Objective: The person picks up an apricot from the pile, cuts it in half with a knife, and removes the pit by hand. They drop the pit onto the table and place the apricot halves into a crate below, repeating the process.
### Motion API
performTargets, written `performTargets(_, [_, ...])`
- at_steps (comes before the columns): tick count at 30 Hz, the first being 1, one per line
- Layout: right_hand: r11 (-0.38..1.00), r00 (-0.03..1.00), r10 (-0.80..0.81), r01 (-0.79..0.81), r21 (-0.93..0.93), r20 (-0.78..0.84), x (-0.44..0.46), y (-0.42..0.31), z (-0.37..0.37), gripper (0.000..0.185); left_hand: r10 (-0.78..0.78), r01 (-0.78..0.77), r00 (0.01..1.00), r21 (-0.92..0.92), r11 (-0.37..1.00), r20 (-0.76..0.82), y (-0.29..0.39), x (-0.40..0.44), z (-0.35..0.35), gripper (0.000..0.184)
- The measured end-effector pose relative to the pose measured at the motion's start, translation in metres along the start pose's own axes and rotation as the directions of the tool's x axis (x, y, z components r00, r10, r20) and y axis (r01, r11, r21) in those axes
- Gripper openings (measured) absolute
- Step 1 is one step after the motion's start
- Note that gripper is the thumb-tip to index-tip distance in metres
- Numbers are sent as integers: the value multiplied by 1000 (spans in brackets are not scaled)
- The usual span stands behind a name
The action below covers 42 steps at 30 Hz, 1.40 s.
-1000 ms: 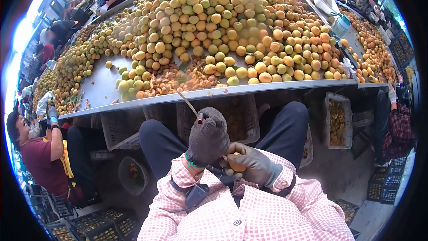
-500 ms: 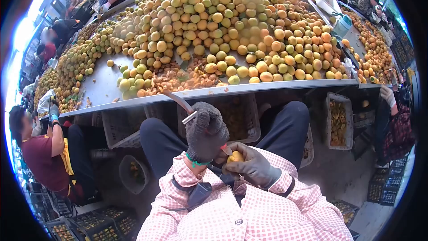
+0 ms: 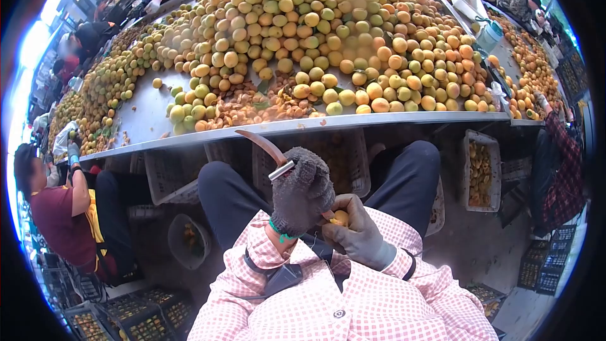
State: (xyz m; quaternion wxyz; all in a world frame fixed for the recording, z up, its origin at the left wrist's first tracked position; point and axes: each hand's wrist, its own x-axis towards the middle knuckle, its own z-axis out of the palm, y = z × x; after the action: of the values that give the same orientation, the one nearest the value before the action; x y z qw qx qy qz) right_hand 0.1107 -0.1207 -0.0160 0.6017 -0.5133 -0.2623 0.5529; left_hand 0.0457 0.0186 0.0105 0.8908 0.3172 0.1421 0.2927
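My left hand [image 3: 303, 192], in a dark grey knit glove, is closed around a curved knife [image 3: 264, 146]. Its reddish-brown curved end and a short silver piece stick out above the fist. At the fist's lower right, a small pinkish tip [image 3: 327, 215] meets an apricot [image 3: 339, 218]. That yellow-orange fruit is pinched in the fingers of my right hand [image 3: 363, 233], which wears a grey-brown glove. Both hands are close together over my lap, and fingers hide part of the fruit. Beyond them, a heap of apricots [image 3: 303, 38] covers much of the metal table [image 3: 284, 126].
Split apricot pieces [image 3: 259, 104] lie near the table's front edge. Below it are a crate [image 3: 353, 170], a crate of fruit halves [image 3: 483, 170] and a white bucket [image 3: 188, 243]. Co-workers sit at left [image 3: 63, 215] and right [image 3: 558, 177]. A bottle [image 3: 489, 36] stands on the table.
Both hands have shifted slightly right, and the left fist has turned so more of the curved knife shows. The right fingers have closed further over the apricot. The co-worker at right reaches farther onto the table.
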Motion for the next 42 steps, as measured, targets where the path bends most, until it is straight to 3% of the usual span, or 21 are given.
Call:
performTargets(3, [993,1000,-12,9,-121,-20,2,6,0,35,-2,3,999,13,1000,-36,-4,-2,-3,25])
performTargets(6, [936,982,-164,126,-328,-92,6,8,-4,35,15,-16,1000,-68,998,-20,-6,2,-12,23])
performTargets(8, [969,989,151,-149,198,6,11,-8,-8,35,27,-22,999,-156,988,27,-8,5,-12,21])
performTargets(10, [958,982,188,-181,221,-10,11,-10,-7,34,154,-155,988,112,982,17,-11,8,-4,29])
performTargets(12, [944,992,130,-125,306,4,9,-13,0,35,132,-146,984,109,983,122,-4,8,-7,31])
performTargets(14, [973,999,44,-49,225,28,6,-8,-2,37,-9,30,992,-163,986,128,1,5,-9,25])
performTargets(17, [965,989,143,-147,218,35,2,-16,1,39,32,-23,987,-59,998,157,7,-2,1,21])
performTargets(19, [999,997,-28,25,-45,-66,6,-14,7,39,53,-42,987,-73,996,153,7,-1,3,19])
performTargets(20, [999,997,-29,26,-46,-65,11,-11,11,39,74,-62,986,-86,994,150,8,0,3,18])
performTargets(22, [775,858,-510,429,-464,-59,21,-4,15,38,97,-78,980,-111,991,174,11,4,3,18])
performTargets(23, [775,858,-510,430,-463,-57,24,-3,14,38,119,-93,974,-137,986,195,11,6,2,17])
performTargets(25, [554,721,-692,568,-609,43,28,-4,14,38,107,-71,980,-207,976,167,9,9,-2,19])
performTargets(29, [378,662,-725,612,-695,188,35,-16,11,39,67,-42,994,-265,963,85,10,11,-4,26])
performTargets(31, [697,801,-593,564,-443,85,37,-7,5,35,23,-6,998,-250,968,64,9,14,-9,27])
performTargets(32, [695,800,-593,565,-446,90,36,-10,-2,35,-20,31,999,-233,972,48,9,18,-12,28])
performTargets(33, [963,967,-254,255,-88,23,34,-17,-10,32,-16,28,999,-235,972,50,8,21,-17,28])
performTargets(34, [949,988,121,-144,281,100,35,-22,-15,29,-10,16,1000,-231,973,28,7,25,-24,28])
performTargets(36, [901,991,116,-131,414,63,45,-9,-22,25,-6,7,1000,-229,973,7,10,30,-34,29])
performTargets(38, [646,971,241,-154,748,-8,52,-9,-26,26,15,26,996,-462,887,84,20,36,-44,30])
performTargets(40, [694,970,239,-141,706,-41,60,-4,-28,31,4,31,997,-482,876,71,28,36,-57,31])
performTargets(42, [745,944,262,-65,663,-201,70,2,-27,33,23,-6,999,-469,883,31,34,34,-68,32])
